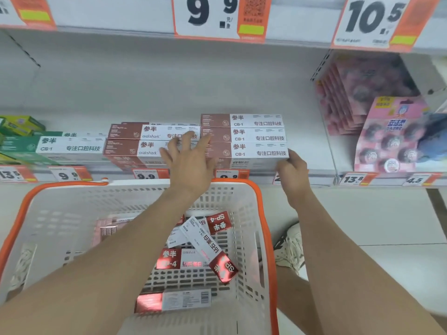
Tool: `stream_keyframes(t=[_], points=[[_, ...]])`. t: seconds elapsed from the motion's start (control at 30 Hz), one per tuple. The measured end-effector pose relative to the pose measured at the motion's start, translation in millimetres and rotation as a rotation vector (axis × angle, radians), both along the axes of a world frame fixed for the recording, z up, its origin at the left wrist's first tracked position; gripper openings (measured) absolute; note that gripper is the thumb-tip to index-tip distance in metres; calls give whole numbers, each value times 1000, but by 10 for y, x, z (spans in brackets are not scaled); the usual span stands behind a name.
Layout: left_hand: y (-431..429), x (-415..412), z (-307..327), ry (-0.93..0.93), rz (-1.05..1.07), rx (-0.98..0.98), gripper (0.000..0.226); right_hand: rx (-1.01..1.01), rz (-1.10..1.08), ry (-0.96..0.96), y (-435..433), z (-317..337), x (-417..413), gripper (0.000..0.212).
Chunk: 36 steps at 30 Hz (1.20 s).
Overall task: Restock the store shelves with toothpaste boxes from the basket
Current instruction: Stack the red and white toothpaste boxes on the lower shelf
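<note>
Left hand [191,158] is open, its fingers spread and straight, with its thumb side against the near end of the stack of three brown toothpaste boxes [251,136]; right hand [294,170] is at the stack's other end, its fingers curled under the lower corner of the bottom box and its thumb on the end face, gripping it; the stack lies between the two hands on the shelf [321,177], its boxes flat and squared one on another; behind the left hand's fingertips lies a lower pile of brown boxes [135,141], just beside the stack; further out on that side are green boxes [48,146]; beyond the right hand, well apart from it, stand pink packs [387,141]; below both wrists sits the white basket [263,213] with an orange rim, and under the left forearm red-and-white toothpaste boxes [193,259] lie loose in it at odd angles; price tags [205,15] hang above the hands.
</note>
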State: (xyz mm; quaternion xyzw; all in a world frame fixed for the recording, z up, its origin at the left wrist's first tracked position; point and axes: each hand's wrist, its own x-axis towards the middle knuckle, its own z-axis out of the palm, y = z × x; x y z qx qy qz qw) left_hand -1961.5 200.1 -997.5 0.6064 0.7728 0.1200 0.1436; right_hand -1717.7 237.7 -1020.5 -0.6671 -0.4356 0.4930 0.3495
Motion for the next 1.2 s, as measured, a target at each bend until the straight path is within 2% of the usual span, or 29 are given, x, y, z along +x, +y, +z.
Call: stream_keyframes(t=[0.07,0.33,0.8,1.03,1.2], points=[[0,5,-2,-6,6,8,59,20,61,-167,22,-69,30,37],[10,37,-19,14,42,23,57,76,145,-424,63,-213,124,12],[-20,6,-26,-5,19,40,54,143,113,-455,4,-290,120,12],[-41,-28,-62,-139,75,111,46,123,105,-475,-12,-271,109,4],[-59,-14,-89,-141,79,122,40,108,84,-469,-27,-270,103,1]])
